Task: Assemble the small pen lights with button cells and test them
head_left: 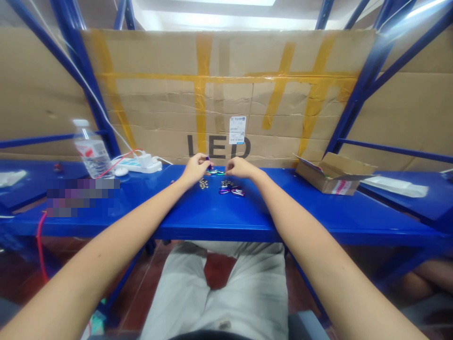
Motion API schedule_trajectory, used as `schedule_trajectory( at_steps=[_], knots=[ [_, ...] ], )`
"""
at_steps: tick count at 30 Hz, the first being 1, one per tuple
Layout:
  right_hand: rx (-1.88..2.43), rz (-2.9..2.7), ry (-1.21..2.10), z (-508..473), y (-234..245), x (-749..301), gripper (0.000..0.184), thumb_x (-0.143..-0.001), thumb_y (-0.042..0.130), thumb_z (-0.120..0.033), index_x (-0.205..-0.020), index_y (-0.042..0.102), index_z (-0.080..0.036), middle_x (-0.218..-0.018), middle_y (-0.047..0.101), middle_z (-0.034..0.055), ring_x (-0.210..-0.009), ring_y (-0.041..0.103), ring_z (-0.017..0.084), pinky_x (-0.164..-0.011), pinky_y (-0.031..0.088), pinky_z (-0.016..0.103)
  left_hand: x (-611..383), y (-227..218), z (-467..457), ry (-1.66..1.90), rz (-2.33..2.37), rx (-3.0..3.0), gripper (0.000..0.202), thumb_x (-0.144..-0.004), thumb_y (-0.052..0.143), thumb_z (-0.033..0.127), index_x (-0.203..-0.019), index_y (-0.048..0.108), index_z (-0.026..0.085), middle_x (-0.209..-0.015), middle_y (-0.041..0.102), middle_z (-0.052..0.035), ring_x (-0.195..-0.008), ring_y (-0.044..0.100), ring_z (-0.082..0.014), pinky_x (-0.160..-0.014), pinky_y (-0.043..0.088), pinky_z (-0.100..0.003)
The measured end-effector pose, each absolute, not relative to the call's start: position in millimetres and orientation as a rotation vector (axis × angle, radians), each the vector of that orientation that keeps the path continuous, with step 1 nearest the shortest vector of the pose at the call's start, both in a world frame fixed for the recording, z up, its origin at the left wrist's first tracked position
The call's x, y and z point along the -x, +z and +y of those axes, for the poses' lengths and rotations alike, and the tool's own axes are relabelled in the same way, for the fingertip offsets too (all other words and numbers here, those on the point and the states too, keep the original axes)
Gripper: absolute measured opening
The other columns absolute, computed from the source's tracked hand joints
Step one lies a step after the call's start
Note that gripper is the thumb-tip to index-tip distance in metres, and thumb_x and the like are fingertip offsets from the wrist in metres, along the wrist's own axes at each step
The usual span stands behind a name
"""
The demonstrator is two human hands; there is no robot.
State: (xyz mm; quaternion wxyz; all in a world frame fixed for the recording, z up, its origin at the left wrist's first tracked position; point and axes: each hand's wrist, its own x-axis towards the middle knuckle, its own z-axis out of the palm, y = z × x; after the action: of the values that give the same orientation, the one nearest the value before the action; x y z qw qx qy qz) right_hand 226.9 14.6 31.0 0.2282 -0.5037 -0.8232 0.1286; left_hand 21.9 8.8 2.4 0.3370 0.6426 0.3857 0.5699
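My left hand (195, 168) and my right hand (239, 167) reach out over the blue shelf (212, 212), fingers curled in a pinch. Between them they hold a small green metal clip (216, 173), with a purple bit showing at my left fingertips. Just below the hands lie a small heap of brass-coloured rings (203, 183) and a bunch of purple and silver clips (231, 189) on the shelf.
A water bottle (91, 150) stands at the left beside a white power strip (139, 163) with red and white cables. An open cardboard box (332, 175) sits at the right. A taped cardboard sheet (226, 94) backs the shelf between blue rack posts.
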Motion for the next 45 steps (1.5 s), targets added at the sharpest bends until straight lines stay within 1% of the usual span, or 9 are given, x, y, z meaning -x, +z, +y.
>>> schedule_trajectory(
  at_steps=[3, 12, 17, 19, 27, 35, 39, 41, 45],
  knots=[
    [1.520, -2.437, 0.414, 11.8, 37.4, -239.3, 0.009, -0.077, 0.076, -0.022, -0.081, 0.076, -0.014, -0.076, 0.074, 0.0070, -0.069, 0.065, 0.017, -0.064, 0.048, 0.026, -25.5, 1.8, 6.8, 1.450, 0.974, -1.582, 0.008, -0.089, 0.057, 0.010, -0.095, 0.056, 0.016, -0.083, 0.070, -0.0056, -0.081, 0.071, -0.0195, -0.064, 0.063, -0.034],
    [1.601, -2.531, 0.437, 9.0, 32.2, -235.2, 0.006, -0.071, 0.074, -0.008, -0.071, 0.073, -0.014, -0.062, 0.069, 0.0026, -0.061, 0.061, 0.015, -0.060, 0.045, 0.024, -24.7, -2.1, 8.7, 1.405, 0.978, -1.630, 0.008, -0.088, 0.061, 0.007, -0.093, 0.060, 0.013, -0.076, 0.066, -0.0030, -0.073, 0.068, -0.0159, -0.064, 0.063, -0.033],
    [1.356, -2.222, 0.556, 4.5, 41.3, -237.5, 0.007, -0.081, 0.066, -0.008, -0.077, 0.069, -0.013, -0.062, 0.066, 0.0026, -0.051, 0.055, 0.011, -0.051, 0.043, 0.023, -20.6, -5.1, 11.5, 1.329, 1.019, -1.793, 0.002, -0.088, 0.065, 0.013, -0.089, 0.067, 0.013, -0.081, 0.070, -0.0043, -0.067, 0.069, -0.0157, -0.068, 0.060, -0.033],
    [1.197, -2.071, 0.593, 3.1, 43.1, -233.5, 0.008, -0.085, 0.063, -0.010, -0.078, 0.066, -0.013, -0.063, 0.066, 0.0021, -0.048, 0.053, 0.010, -0.048, 0.042, 0.022, -19.0, -6.0, 11.5, 1.266, 1.038, -1.881, 0.007, -0.087, 0.067, 0.018, -0.090, 0.070, 0.013, -0.085, 0.073, -0.0057, -0.066, 0.069, -0.0167, -0.069, 0.058, -0.033],
    [1.000, -2.020, 0.447, 5.3, 32.2, -215.4, 0.008, -0.086, 0.063, -0.014, -0.078, 0.064, -0.015, -0.065, 0.064, -0.0001, -0.057, 0.056, 0.011, -0.055, 0.043, 0.023, -16.5, -4.3, 7.1, 1.227, 1.117, -2.191, 0.018, -0.083, 0.069, 0.031, -0.094, 0.072, 0.017, -0.077, 0.072, -0.0020, -0.065, 0.063, -0.0162, -0.069, 0.049, -0.030],
    [0.993, -2.036, 0.561, 5.8, 29.7, -213.3, 0.007, -0.086, 0.064, -0.015, -0.080, 0.062, -0.017, -0.063, 0.063, -0.0006, -0.056, 0.060, 0.013, -0.054, 0.046, 0.025, -13.3, -5.8, 3.4, 1.183, 1.092, -2.308, 0.015, -0.089, 0.061, 0.033, -0.095, 0.065, 0.020, -0.068, 0.063, 0.0020, -0.063, 0.057, -0.0156, -0.066, 0.045, -0.028],
    [0.957, -2.014, 0.633, 7.4, 28.0, -211.4, 0.009, -0.085, 0.064, -0.012, -0.079, 0.060, -0.017, -0.062, 0.064, -0.0002, -0.054, 0.063, 0.015, -0.055, 0.049, 0.026, -14.9, -6.9, 1.1, 1.193, 1.110, -2.437, 0.013, -0.094, 0.054, 0.032, -0.097, 0.060, 0.020, -0.080, 0.066, -0.0002, -0.074, 0.059, -0.0174, -0.074, 0.045, -0.030],
    [0.932, -2.008, 0.651, 9.8, 26.2, -211.1, 0.008, -0.085, 0.062, -0.010, -0.081, 0.061, -0.016, -0.064, 0.065, 0.0007, -0.054, 0.064, 0.016, -0.055, 0.050, 0.027, -16.3, -7.5, 1.6, 1.201, 1.148, -2.479, 0.019, -0.098, 0.047, 0.035, -0.091, 0.058, 0.020, -0.083, 0.066, -0.0019, -0.080, 0.060, -0.0190, -0.075, 0.045, -0.030],
    [0.943, -1.997, 0.639, 12.3, 24.2, -211.6, 0.005, -0.086, 0.063, -0.010, -0.083, 0.063, -0.015, -0.065, 0.067, 0.0015, -0.055, 0.066, 0.016, -0.056, 0.051, 0.026, -18.5, -8.4, 4.0, 1.186, 1.211, -2.512, 0.033, -0.102, 0.036, 0.036, -0.079, 0.053, 0.020, -0.075, 0.062, -0.0029, -0.075, 0.059, -0.0200, -0.071, 0.042, -0.031]
  ],
)
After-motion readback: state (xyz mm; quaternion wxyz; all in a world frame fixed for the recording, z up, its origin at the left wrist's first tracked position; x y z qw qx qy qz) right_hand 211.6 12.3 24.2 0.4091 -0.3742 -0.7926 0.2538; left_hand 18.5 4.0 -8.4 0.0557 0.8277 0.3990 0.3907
